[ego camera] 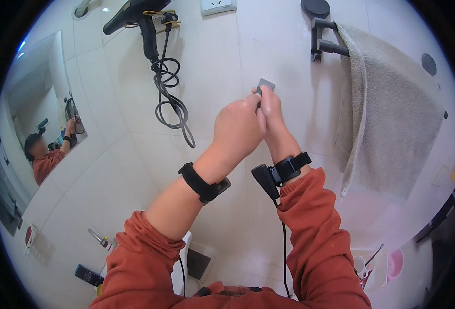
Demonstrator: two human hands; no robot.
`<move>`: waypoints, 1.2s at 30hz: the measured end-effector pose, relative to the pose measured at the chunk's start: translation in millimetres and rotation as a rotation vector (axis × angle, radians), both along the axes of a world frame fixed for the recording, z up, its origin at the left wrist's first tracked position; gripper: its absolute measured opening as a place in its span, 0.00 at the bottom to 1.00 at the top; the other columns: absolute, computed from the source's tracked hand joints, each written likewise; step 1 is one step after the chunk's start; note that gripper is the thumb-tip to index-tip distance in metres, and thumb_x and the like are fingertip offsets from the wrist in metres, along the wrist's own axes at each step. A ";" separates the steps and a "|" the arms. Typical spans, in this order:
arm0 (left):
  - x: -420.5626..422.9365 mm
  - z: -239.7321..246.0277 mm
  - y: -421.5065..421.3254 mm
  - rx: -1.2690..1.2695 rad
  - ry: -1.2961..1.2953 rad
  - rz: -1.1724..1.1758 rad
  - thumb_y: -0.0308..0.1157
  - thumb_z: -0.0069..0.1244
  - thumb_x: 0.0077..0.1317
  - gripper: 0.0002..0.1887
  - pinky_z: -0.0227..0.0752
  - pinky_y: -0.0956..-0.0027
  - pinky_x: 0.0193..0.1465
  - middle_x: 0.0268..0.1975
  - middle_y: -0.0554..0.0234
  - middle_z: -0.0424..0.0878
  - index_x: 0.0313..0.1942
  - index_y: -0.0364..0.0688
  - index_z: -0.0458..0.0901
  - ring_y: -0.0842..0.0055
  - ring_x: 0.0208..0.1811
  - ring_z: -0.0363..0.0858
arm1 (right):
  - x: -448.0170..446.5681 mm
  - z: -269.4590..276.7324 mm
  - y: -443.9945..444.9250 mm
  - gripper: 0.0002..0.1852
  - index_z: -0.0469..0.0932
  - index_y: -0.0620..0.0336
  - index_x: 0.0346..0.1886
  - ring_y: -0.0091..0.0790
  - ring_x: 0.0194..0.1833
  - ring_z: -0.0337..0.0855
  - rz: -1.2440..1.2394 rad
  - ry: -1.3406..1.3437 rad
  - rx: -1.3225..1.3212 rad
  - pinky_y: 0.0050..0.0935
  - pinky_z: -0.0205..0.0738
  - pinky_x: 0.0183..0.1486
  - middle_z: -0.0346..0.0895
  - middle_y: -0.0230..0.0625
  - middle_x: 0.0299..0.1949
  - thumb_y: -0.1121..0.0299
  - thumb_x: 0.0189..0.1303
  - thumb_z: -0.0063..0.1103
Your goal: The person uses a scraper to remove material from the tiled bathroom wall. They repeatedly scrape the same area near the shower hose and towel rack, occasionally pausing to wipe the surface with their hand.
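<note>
A small scraper point(266, 83) with a flat grey blade and a dark handle is against the white tiled wall point(219, 73). My right hand point(271, 106) is closed around it just below the blade. Close against it, my left hand point(237, 125) also grips the handle, and its curled fingers hide most of the handle. Faint grey smudges show on the wall near the blade. Each wrist wears a black strap with a device on it.
A black hair dryer point(148, 38) hangs at upper left, its looped cord point(173, 112) dangling. A grey towel point(393, 112) hangs from a dark rack at right. The left wall has a mirror point(38, 104). Lower down are a phone point(88, 275) and a pink cup point(395, 264).
</note>
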State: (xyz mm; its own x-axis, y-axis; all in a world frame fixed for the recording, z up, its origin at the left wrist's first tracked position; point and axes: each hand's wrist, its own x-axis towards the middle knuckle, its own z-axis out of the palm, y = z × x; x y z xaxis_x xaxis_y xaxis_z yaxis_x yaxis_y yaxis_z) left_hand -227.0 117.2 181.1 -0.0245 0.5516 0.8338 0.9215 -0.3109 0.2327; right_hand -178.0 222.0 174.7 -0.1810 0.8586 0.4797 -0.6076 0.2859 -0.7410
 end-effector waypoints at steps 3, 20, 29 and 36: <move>0.3 -1.4 0.7 0.098 -0.025 -0.007 0.30 0.48 0.58 0.14 0.75 0.58 0.40 0.32 0.42 0.82 0.42 0.34 0.81 0.52 0.35 0.81 | -0.4 -1.2 1.2 0.14 0.73 0.64 0.31 0.30 0.28 0.73 -0.012 0.008 0.002 0.31 0.69 0.28 0.72 0.35 0.27 0.64 0.59 0.40; -1.2 -7.0 4.9 0.080 -0.025 -0.013 0.30 0.49 0.58 0.14 0.75 0.59 0.39 0.33 0.44 0.82 0.43 0.35 0.80 0.53 0.34 0.81 | 0.8 -2.4 3.0 0.14 0.73 0.64 0.31 0.31 0.27 0.73 -0.080 -0.022 -0.023 0.30 0.69 0.30 0.72 0.36 0.26 0.63 0.58 0.41; -0.5 -9.7 7.7 0.074 -0.041 -0.029 0.29 0.49 0.58 0.13 0.75 0.60 0.40 0.34 0.44 0.82 0.43 0.35 0.80 0.53 0.35 0.81 | 4.0 -1.3 0.2 0.14 0.73 0.64 0.30 0.31 0.27 0.73 -0.072 -0.044 -0.071 0.31 0.69 0.29 0.72 0.36 0.26 0.64 0.59 0.40; -10.3 -8.2 6.7 0.053 -0.086 -0.009 0.28 0.48 0.58 0.13 0.75 0.60 0.40 0.35 0.42 0.82 0.43 0.34 0.80 0.52 0.36 0.81 | -5.2 4.9 0.8 0.14 0.75 0.62 0.33 0.28 0.29 0.71 -0.026 -0.062 -0.010 0.30 0.66 0.30 0.73 0.34 0.27 0.61 0.60 0.43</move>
